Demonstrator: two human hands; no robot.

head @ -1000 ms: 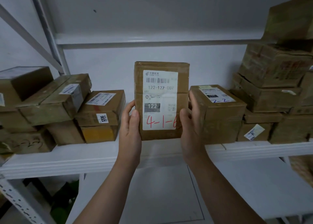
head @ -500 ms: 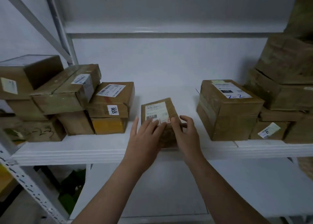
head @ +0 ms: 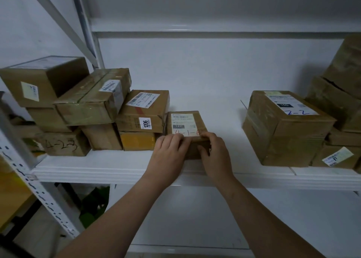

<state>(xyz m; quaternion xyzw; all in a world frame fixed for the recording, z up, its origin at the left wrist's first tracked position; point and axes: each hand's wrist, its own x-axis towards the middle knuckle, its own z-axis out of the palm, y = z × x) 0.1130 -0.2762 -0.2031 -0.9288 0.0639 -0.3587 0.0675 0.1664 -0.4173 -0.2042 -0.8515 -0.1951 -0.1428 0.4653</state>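
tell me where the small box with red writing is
Head view: the small box lies flat on the white shelf, left of centre, beside the 1206 box, left hand and right hand on its near end.

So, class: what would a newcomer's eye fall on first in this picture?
The left hand rests on and the right hand grips a small parcel with red writing, midway along the shelf. Stacked boxes crowd its left side; a bigger box marked 2-2 stands apart on the right.
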